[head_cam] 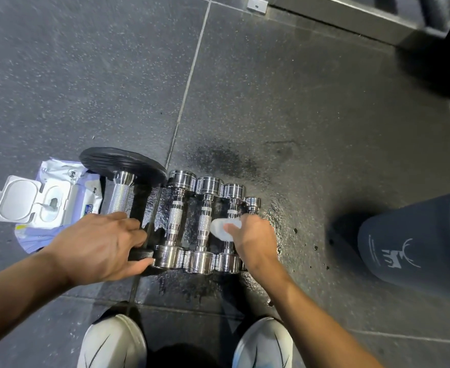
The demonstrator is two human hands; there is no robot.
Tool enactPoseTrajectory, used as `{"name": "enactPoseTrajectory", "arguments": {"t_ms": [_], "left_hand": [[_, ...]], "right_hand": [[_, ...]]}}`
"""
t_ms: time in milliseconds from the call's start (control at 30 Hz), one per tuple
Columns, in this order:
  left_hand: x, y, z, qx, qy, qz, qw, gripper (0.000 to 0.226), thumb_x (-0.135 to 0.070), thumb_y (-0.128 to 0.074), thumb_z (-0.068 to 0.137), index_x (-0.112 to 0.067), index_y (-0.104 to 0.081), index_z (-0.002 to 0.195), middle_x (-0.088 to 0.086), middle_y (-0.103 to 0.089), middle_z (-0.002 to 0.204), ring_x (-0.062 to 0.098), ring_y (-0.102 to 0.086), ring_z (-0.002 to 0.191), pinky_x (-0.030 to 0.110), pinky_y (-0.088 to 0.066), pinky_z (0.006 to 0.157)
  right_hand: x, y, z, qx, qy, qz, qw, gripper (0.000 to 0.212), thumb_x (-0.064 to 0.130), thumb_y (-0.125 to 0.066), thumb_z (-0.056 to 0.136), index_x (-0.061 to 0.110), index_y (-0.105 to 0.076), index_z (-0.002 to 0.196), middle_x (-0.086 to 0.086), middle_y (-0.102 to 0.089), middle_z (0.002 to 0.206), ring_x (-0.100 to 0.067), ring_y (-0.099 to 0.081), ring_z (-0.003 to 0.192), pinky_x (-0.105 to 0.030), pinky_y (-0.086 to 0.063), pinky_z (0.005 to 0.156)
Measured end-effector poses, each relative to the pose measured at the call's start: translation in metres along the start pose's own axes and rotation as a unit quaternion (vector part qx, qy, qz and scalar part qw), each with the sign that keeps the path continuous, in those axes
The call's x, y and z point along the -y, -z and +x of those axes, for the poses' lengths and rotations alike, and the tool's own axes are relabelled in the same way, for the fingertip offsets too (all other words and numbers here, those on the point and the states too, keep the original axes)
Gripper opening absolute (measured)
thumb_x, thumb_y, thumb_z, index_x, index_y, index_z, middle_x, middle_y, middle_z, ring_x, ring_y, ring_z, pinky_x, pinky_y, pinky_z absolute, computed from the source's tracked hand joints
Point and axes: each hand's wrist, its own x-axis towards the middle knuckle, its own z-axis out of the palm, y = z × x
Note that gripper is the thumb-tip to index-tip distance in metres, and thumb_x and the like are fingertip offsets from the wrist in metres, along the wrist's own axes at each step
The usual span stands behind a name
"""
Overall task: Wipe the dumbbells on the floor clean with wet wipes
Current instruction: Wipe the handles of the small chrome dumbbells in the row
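Right grip (255,240) is closed on a wipe (222,228), fingers and thumb bunched round the white wad. It presses the wad against the handle of the third chrome dumbbell (234,192), just right of frame centre. I judge I am mid-wipe on that bar; a balled wipe can wrap the knurling better than a flat sheet. Left grip (99,248) has its fingers curled over the near plate of the black dumbbell (120,193) at centre left. That is most likely to brace my crouch and stop the row rolling while I rub.

The dumbbells lie side by side on the floor (324,123), handles running up-frame, with neighbouring heads touching or nearly so. The black one is leftmost, then the chrome ones step down in size to the smallest (253,202), which my right grip partly hides. Packed this tight, each blocks its neighbour, and I can probably work along the row without moving my feet. The floor under and around them looks dark and wet, with drops scattered to the right.

At the left of the frame sits the wipes pack (46,203), lid flipped open, just beside the black dumbbell. It looks within easy reach of my left grip for a fresh sheet. A dark bin (404,243) stands at the right edge, probably for spent wipes. My shoes (112,341) show along the bottom edge.
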Motion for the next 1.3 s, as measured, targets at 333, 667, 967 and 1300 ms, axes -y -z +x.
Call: {"name": "enactPoseTrajectory", "arguments": {"t_ms": [333, 667, 967, 1300], "left_hand": [[-0.001, 0.0, 0.001, -0.008, -0.003, -0.007, 1.0, 0.048, -0.076, -0.051, 0.085, -0.03, -0.058, 0.074, -0.011, -0.056, 0.071, 0.02, -0.063, 0.071, 0.037, -0.055, 0.053], [-0.001, 0.002, 0.0, -0.014, -0.005, 0.001, 1.0, 0.052, -0.078, -0.044, 0.088, -0.031, -0.063, 0.077, -0.01, -0.059, 0.074, 0.02, -0.064, 0.073, 0.038, -0.055, 0.054], [-0.003, 0.005, -0.001, -0.013, -0.002, -0.005, 1.0, 0.055, -0.079, -0.04, 0.089, -0.031, -0.063, 0.077, -0.011, -0.059, 0.075, 0.018, -0.063, 0.073, 0.034, -0.054, 0.056], [-0.003, 0.006, 0.0, -0.027, -0.008, -0.007, 1.0, 0.05, -0.075, -0.048, 0.087, -0.03, -0.062, 0.073, -0.011, -0.058, 0.07, 0.018, -0.061, 0.067, 0.031, -0.05, 0.051]], "right_hand": [[0.016, 0.014, 0.024, -0.021, 0.006, -0.011, 1.0, 0.042, 0.048, -0.064, 0.096, 0.006, -0.068, 0.098, -0.004, -0.068, 0.076, -0.025, -0.069, 0.07, -0.034, -0.059, 0.062], [-0.005, -0.002, -0.002, 0.019, 0.005, 0.006, 1.0, 0.043, 0.054, -0.067, 0.092, 0.011, -0.07, 0.096, 0.001, -0.067, 0.07, -0.017, -0.066, 0.06, -0.026, -0.047, 0.048], [0.017, 0.015, 0.031, -0.011, -0.019, 0.051, 0.998, 0.043, 0.048, -0.069, 0.092, 0.006, -0.071, 0.09, -0.007, -0.069, 0.063, -0.025, -0.073, 0.059, -0.037, -0.062, 0.053], [-0.011, -0.003, -0.008, 0.073, -0.029, 0.046, 0.996, 0.04, 0.047, -0.075, 0.088, 0.008, -0.07, 0.096, 0.003, -0.064, 0.068, -0.009, -0.056, 0.049, -0.021, -0.041, 0.041]]}}
